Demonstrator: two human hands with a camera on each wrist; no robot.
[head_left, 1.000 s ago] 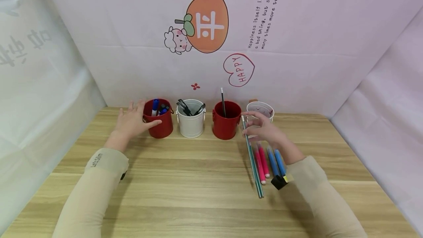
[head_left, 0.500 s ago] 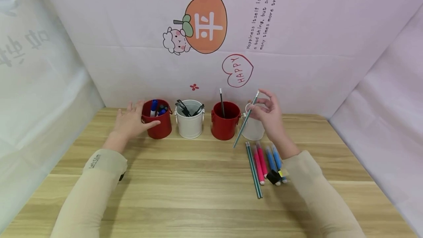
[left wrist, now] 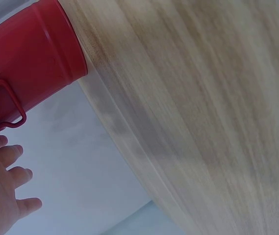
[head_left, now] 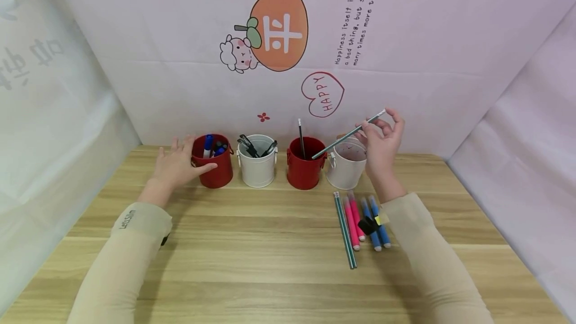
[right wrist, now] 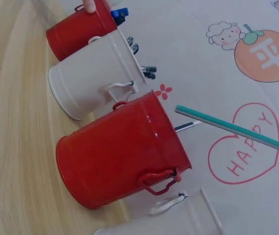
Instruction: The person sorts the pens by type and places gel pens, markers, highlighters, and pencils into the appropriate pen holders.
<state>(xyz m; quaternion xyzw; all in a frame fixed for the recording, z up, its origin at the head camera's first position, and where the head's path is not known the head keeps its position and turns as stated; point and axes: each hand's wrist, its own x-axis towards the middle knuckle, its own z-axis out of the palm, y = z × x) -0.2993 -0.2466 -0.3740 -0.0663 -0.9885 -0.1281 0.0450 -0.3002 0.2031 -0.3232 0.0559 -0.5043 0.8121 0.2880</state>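
My right hand (head_left: 383, 139) pinches a green pencil (head_left: 348, 135) near its white-tipped end. The pencil slants down to the left, its lower end at the mouth of the second red bucket (head_left: 304, 170); in the right wrist view the green pencil (right wrist: 237, 128) appears just outside the rim. One dark pencil (head_left: 301, 136) stands in that bucket. At the far left, my left hand (head_left: 176, 165) rests against the first red bucket (head_left: 217, 173), fingers spread and thumb along its front. Blue-capped markers (head_left: 208, 145) stand inside it. Two more green pencils (head_left: 345, 229) lie side by side on the table.
Between the red buckets stands a white bucket (head_left: 257, 169) with several black pens. Another white bucket (head_left: 345, 170) is at the row's right end. Pink markers (head_left: 352, 224) and blue markers (head_left: 378, 236) lie on the wooden table (head_left: 234, 254). A printed cloth (head_left: 180, 64) rises behind.
My right hand has picked up one green pencil from the table, raised it and tilted its lower end toward the second red bucket. The left hand stays at the first red bucket.
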